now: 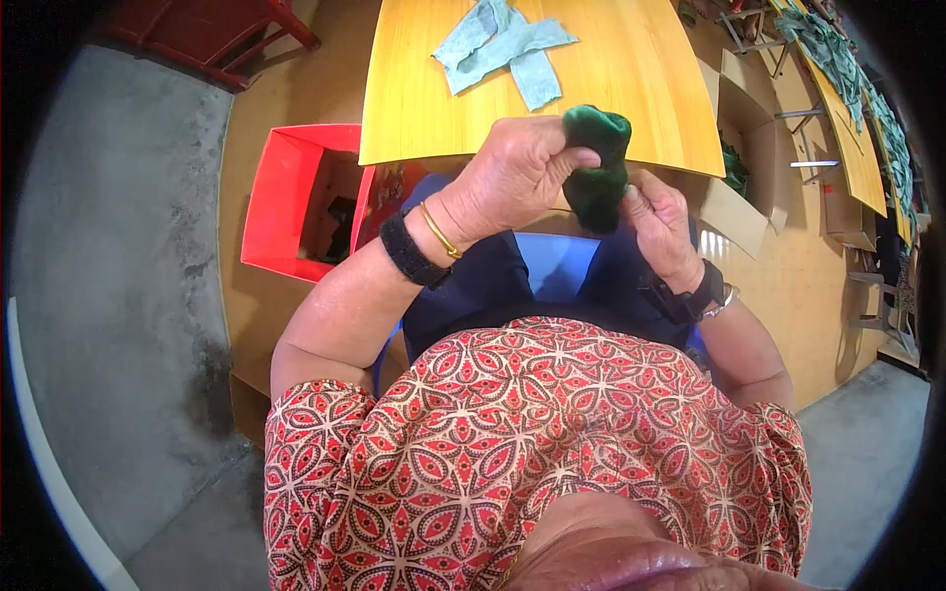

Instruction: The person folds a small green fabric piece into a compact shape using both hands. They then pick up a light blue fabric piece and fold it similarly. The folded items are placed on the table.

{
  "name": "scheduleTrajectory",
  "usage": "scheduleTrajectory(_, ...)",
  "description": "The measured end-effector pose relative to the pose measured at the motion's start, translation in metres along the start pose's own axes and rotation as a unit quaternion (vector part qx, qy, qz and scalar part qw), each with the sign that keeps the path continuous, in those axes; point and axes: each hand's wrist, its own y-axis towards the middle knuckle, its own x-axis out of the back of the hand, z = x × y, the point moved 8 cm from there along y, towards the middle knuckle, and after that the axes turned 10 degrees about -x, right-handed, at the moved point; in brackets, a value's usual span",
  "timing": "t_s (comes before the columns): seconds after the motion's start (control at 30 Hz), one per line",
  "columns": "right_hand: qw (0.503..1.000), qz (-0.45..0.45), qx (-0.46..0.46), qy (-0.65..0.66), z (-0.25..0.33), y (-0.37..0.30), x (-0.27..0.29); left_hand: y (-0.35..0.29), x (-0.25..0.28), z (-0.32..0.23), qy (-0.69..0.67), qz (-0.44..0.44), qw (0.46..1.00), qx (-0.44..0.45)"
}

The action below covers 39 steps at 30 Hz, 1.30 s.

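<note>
A small dark green piece of plush cloth (597, 187), rounded at its upper end, is held up in front of me near the table's front edge. My left hand (517, 172) pinches its upper left side, with the thumb lying across it. Lower on the right edge, the thumb and fingers of my right hand (658, 225) close on the same cloth. Beyond my hands, several flat pale teal cloth pieces (503, 54) overlap on the yellow table (631, 69).
Left of my knees stands an open red box (281, 197) with dark things inside. An open cardboard box (754, 138) holding green material is on the right. Farther right, another long table (852, 148) carries teal cloth. A dark red wooden frame (212, 39) stands far left.
</note>
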Motion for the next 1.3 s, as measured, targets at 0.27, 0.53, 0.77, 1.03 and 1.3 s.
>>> scheduleTrajectory(0.27,0.97,0.103,-0.093,0.197,-0.011,0.0,-0.005,-0.004,-0.001,0.01,-0.054,-0.007,0.998,0.033)
scheduleTrajectory(0.53,0.957,0.128,-0.088,0.243,-0.015,-0.004,-0.007,-0.005,0.004,0.001,-0.076,-0.052,0.996,0.002)
scheduleTrajectory(0.77,0.958,0.172,-0.076,0.217,-0.011,0.001,0.0,-0.009,-0.001,0.016,-0.204,-0.058,0.972,0.1)
scheduleTrajectory(1.03,0.96,0.145,-0.102,0.218,-0.009,-0.003,-0.011,-0.018,-0.029,0.023,-0.175,0.03,0.974,0.141)
scheduleTrajectory(1.3,0.922,0.187,-0.164,0.296,0.004,-0.009,-0.016,-0.013,-0.021,0.023,-0.204,-0.019,0.97,0.129)
